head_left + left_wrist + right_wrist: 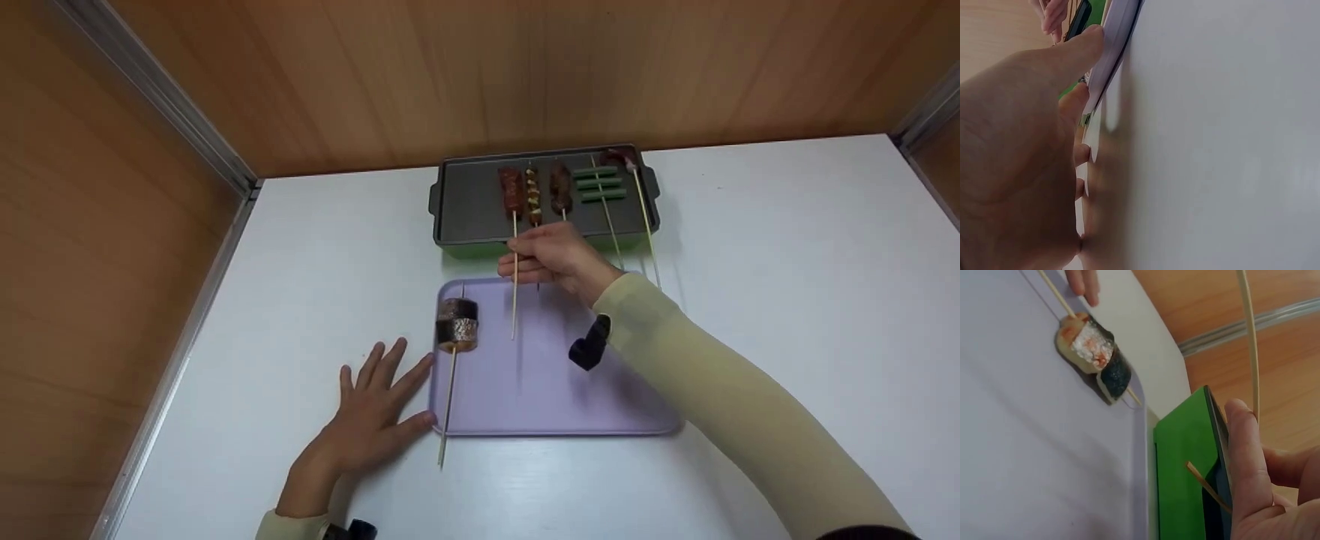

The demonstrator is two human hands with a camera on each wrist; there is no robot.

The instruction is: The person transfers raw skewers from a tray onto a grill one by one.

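My right hand (553, 256) pinches the wooden stick of a red meat skewer (511, 191), whose meat end is over the dark grill pan (472, 199). In the right wrist view that stick (1251, 349) rises past the fingers. My left hand (371, 424) lies spread at the left edge of the lilac tray (570, 409), thumb and forefinger touching the rim. On the tray's left side sits a skewer of thick dark-skinned chunks (457, 325), its stick jutting past the front edge. Partly hidden by the right hand are sticks of other skewers.
Right of the red skewer on the pan are a slim mixed skewer (533, 193), a brown meat skewer (560, 187), a green vegetable skewer (600, 184) and a dark red curled skewer (616, 157). The pan sits on a green base (1185, 439). A wooden wall stands behind.
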